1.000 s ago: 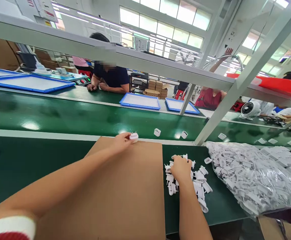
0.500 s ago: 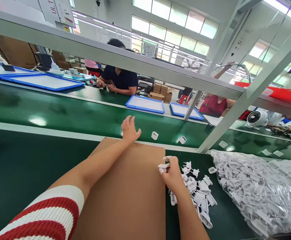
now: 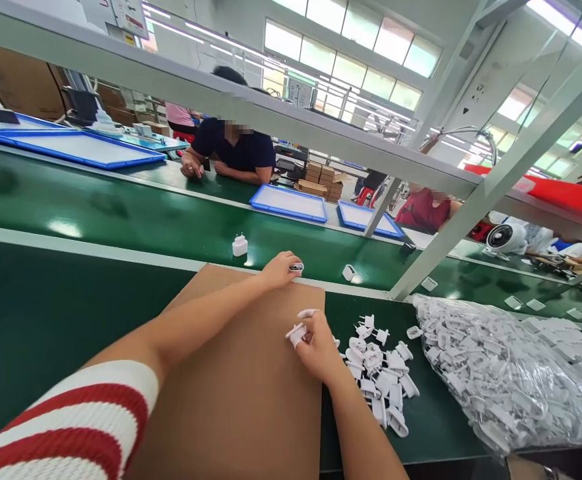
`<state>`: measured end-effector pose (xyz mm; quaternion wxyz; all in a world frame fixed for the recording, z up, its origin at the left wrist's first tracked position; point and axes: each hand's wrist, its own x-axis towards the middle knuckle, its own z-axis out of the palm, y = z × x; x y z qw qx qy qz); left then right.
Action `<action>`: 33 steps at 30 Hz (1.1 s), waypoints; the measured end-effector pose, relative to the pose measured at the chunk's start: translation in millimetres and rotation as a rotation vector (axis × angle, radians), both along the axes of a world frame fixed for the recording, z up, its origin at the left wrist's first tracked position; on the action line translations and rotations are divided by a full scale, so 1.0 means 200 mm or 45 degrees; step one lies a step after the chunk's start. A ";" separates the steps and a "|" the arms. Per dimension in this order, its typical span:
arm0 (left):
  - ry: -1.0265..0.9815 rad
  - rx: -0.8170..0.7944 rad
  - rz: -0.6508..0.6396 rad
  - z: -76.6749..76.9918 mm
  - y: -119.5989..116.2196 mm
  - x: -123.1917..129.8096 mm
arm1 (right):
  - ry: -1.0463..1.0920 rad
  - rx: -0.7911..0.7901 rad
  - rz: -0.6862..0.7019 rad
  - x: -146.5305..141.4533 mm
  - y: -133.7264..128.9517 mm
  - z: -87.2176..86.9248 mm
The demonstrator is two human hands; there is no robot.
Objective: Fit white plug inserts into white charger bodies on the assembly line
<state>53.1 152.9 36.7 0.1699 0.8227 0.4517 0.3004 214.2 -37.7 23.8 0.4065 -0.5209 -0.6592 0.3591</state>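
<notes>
At the near edge of the green conveyor belt, my left hand (image 3: 279, 270) has its fingers closed around a white charger housing (image 3: 297, 267), whose open end faces me. My right hand (image 3: 315, 341) is over the brown cardboard sheet (image 3: 251, 373), pinching a white plug end piece (image 3: 297, 333); white covers are on some of its fingertips. Left of my left hand, a white charger (image 3: 239, 246) stands on the belt with two pins up. Another white housing (image 3: 349, 273) lies on the belt to the right. Beside my right forearm is a loose pile of white plug end pieces (image 3: 385, 380).
A clear bag of white parts (image 3: 511, 373) lies at right, beside stacked white pieces (image 3: 565, 347). A slanted metal post (image 3: 435, 247) rises at the belt's edge. Blue-rimmed trays (image 3: 288, 203) line the far side, where a person in dark clothing (image 3: 235, 150) sits.
My left hand went from open above the belt to closed on a housing, moving right. The pinned charger now shows on the belt. My right hand moved left over the cardboard with the plug piece.
</notes>
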 end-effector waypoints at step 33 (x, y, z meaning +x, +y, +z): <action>-0.505 -0.343 -0.266 -0.21 -0.77 -0.27 | -0.735 0.471 0.102 -0.13 -0.02 0.03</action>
